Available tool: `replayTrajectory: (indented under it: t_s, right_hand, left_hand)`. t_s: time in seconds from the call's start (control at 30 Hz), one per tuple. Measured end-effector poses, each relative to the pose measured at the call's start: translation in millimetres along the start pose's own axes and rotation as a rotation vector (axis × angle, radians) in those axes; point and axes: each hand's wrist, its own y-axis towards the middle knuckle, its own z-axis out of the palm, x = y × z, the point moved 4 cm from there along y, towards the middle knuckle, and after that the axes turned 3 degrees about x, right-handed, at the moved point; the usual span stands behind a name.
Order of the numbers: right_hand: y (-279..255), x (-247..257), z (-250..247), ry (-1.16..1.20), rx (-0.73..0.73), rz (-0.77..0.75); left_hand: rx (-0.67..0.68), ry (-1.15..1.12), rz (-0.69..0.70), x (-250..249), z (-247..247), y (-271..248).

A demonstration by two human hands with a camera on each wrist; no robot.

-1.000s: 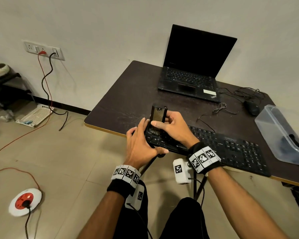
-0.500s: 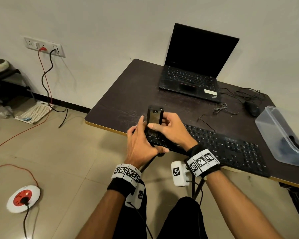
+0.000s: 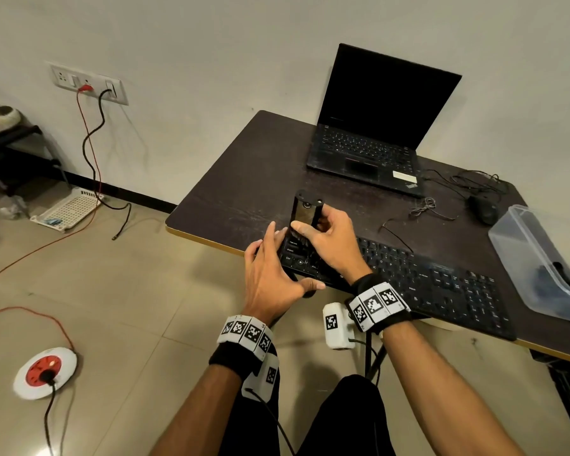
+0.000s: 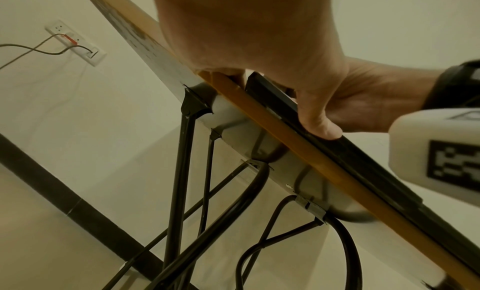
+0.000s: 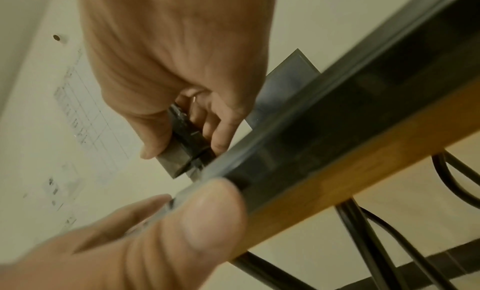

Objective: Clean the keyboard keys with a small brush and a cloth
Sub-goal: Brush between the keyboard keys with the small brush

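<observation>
A: So, starting left of the keyboard (image 3: 392, 274), what do you see?

B: Off the bench (image 3: 237, 179), on the floor, a round red-and-white extension socket (image 3: 45, 371) with a black plug in it. Up on the wall, a switch plate (image 3: 88, 83) with a red and a black cable hanging down. A white perforated tray (image 3: 68, 210) lies by the skirting.

A: And at the keyboard itself?

B: It is black and lies along the near edge of the bench. The left hand (image 3: 270, 278) steadies its left end: fingers run straight up along the end, and the thumb (image 4: 319, 122) presses on the front edge. The fingers are not curled round it.

A: The right one?

B: The right hand (image 3: 329, 238) is just to the right of that, over the left-hand keys. It pinches a small dark brush (image 3: 305, 213) between thumb (image 5: 153, 138) and fingers, its flat body standing upright. The lower end meets the keys near the Caps Lock row; the wrist view shows the tip right at the keyboard's edge, though it is blurred.

A: Further right?

B: Behind the keyboard, an open black laptop (image 3: 372, 126) with a dark screen. Right of that, a black mouse (image 3: 482, 209) and a loose cable (image 3: 425, 205). Past the keyboard's right end, a clear plastic container (image 3: 537, 258) with something dark inside; I cannot tell what.
</observation>
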Motion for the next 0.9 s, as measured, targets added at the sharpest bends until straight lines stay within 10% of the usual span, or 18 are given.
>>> replayTrajectory:
  t_s: [0.13,0.3,0.47,0.6,0.9]
  right_hand:
    - [-7.8,3.2,6.5,0.062,0.255,0.008]
    - [-2.2,0.1,-2.0,-0.040,0.067,-0.018]
    - [-11.8,2.3,5.8,0.056,0.272,0.027]
    - [-10.6,0.3,-5.7,-0.010,0.052,-0.019]
    - [-22.3,1.4,11.3,0.032,0.110,-0.034]
  left_hand:
    - [-0.012,-0.018,-0.018,2.9,-0.1,1.2]
    - [-0.011,-0.005,0.013,-3.0,-1.5,-1.1]
    - [-0.011,0.008,-0.007,6.0,1.9,2.2]
    - [-0.021,0.004,0.025,1.7,1.1,1.0]
    - [-0.018,0.010,0.046,3.2,2.7,2.5]
